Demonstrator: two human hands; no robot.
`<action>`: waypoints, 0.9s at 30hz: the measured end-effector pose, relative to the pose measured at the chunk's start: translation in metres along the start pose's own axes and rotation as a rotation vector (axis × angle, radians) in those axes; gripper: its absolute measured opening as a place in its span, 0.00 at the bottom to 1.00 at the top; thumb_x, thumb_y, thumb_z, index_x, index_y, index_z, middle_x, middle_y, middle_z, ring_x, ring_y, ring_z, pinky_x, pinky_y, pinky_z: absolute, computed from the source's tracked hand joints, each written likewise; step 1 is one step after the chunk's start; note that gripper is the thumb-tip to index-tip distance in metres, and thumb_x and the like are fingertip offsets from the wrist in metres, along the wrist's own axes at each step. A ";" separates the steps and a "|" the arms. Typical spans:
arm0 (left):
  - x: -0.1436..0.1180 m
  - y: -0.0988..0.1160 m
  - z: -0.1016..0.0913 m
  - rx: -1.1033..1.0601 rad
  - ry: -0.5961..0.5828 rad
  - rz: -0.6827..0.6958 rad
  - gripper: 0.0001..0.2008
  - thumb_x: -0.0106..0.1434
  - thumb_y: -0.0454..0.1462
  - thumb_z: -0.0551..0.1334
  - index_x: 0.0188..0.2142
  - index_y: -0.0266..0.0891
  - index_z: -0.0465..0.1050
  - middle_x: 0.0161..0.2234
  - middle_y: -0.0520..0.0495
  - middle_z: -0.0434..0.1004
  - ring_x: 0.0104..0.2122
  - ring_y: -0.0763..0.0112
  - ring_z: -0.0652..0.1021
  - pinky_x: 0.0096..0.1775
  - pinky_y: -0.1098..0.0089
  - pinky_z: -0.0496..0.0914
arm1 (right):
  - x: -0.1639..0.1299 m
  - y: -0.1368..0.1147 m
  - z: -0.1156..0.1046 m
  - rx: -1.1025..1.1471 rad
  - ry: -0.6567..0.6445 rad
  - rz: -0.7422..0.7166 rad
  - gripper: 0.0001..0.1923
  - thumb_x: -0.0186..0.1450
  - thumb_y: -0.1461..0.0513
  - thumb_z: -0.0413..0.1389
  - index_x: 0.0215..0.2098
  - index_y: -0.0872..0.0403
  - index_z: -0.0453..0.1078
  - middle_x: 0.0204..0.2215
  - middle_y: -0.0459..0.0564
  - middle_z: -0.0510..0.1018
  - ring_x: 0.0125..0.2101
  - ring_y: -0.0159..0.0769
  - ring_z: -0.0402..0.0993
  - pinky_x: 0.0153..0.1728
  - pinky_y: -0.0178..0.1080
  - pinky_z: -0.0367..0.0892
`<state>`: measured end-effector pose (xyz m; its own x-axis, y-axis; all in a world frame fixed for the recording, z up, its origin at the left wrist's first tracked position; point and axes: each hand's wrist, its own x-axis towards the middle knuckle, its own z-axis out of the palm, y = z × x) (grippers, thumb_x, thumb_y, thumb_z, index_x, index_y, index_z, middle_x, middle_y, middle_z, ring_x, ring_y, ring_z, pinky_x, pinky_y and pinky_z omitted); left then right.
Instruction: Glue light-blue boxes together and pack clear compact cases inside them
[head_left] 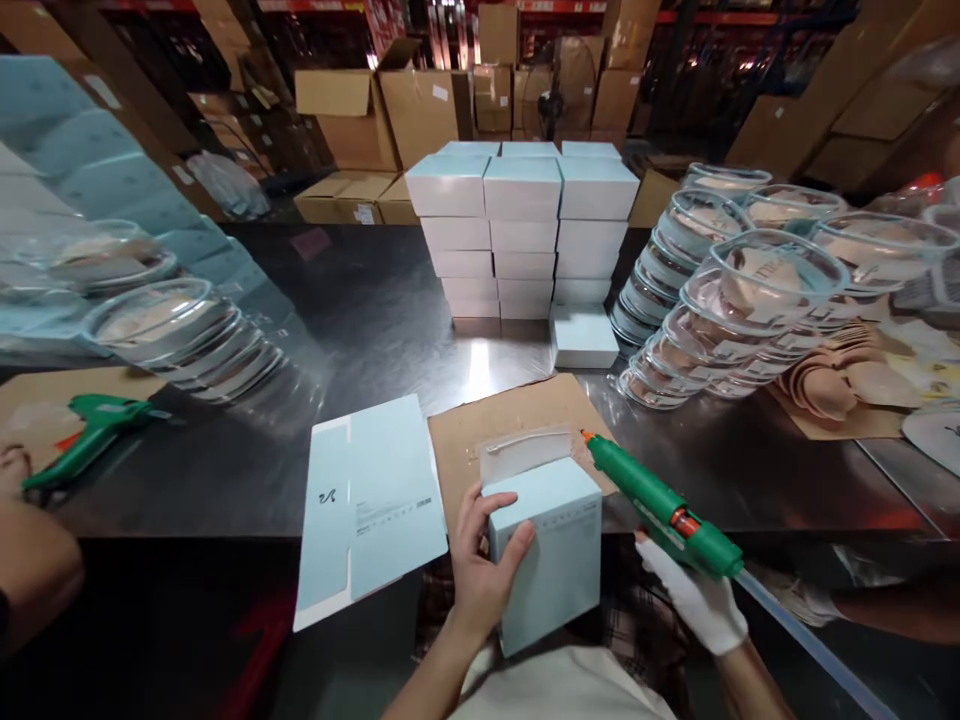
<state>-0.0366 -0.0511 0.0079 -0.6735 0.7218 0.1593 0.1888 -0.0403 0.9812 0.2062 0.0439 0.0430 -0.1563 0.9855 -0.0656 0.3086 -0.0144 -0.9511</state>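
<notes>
My left hand [484,565] grips a light blue cardboard box [555,560], thumb and fingers spread over its near corner. The box stands tilted at the table edge, and its pale end flap [526,453] is raised. In a white glove, my right hand [697,595] is wrapped round a green hot glue gun [660,505]; its fingers are partly hidden under it. The gun's orange nozzle is just right of the flap, apart from it. A long translucent glue stick [814,640] sticks out of its rear. Left of the box lies a flat light blue carton sheet [375,505].
A brown cardboard sheet [457,430] lies under the work. Stacked white-and-blue boxes [523,235] stand at the back. Clear round containers [765,290] are piled at right, with more containers [180,330] at left. Near a person's hand [13,470] lies another green glue gun [94,435].
</notes>
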 end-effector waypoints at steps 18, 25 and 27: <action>0.013 0.013 -0.014 -0.180 -0.067 -0.005 0.21 0.58 0.57 0.72 0.37 0.44 0.80 0.46 0.43 0.78 0.55 0.49 0.76 0.55 0.60 0.68 | 0.080 -0.054 0.043 0.111 -0.416 0.055 0.31 0.54 0.47 0.72 0.52 0.53 0.81 0.46 0.54 0.85 0.46 0.49 0.81 0.49 0.45 0.74; 0.022 0.008 -0.007 -0.422 0.007 0.071 0.29 0.62 0.50 0.73 0.58 0.50 0.64 0.46 0.45 0.79 0.52 0.56 0.81 0.55 0.58 0.72 | 0.091 -0.048 0.045 0.249 -0.778 -0.171 0.38 0.59 0.33 0.65 0.51 0.54 0.80 0.53 0.58 0.81 0.54 0.51 0.77 0.58 0.51 0.70; 0.027 0.009 -0.007 -0.466 -0.036 0.113 0.28 0.65 0.49 0.71 0.59 0.51 0.63 0.44 0.46 0.80 0.51 0.57 0.82 0.55 0.56 0.73 | 0.092 -0.050 0.035 0.201 -0.922 -0.371 0.39 0.60 0.32 0.63 0.54 0.51 0.78 0.57 0.59 0.77 0.57 0.50 0.74 0.60 0.52 0.68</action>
<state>-0.0580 -0.0372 0.0218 -0.6402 0.7185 0.2718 -0.0869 -0.4193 0.9037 0.1437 0.1299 0.0743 -0.8999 0.4199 0.1177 -0.0570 0.1545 -0.9864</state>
